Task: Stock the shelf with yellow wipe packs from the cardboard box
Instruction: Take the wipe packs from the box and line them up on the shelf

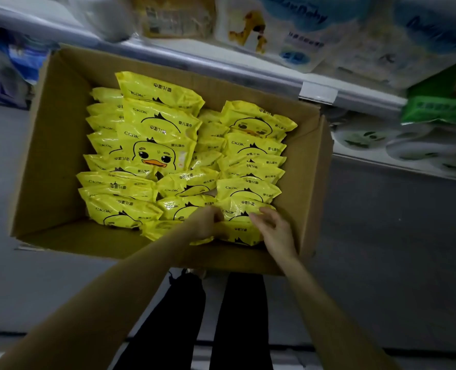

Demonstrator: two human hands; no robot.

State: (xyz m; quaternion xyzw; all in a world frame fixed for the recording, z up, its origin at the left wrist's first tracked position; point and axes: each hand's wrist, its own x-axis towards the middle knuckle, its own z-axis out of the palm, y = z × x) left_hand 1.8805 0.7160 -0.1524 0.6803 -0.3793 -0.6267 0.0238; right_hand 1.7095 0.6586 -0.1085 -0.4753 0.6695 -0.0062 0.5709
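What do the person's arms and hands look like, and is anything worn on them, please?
The left hand and right hand are bare: no gloves, rings or watch show. The left forearm and right forearm look bare too, with no cuff or sleeve edge in view, though the dim light makes this hard to judge.

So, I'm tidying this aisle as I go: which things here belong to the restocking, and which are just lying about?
Job: cardboard box; yellow wipe packs; shelf; left hand and right hand, both at the nearest pack.
Just there: blue-and-white packs and green packs, already shelved; round white items below.
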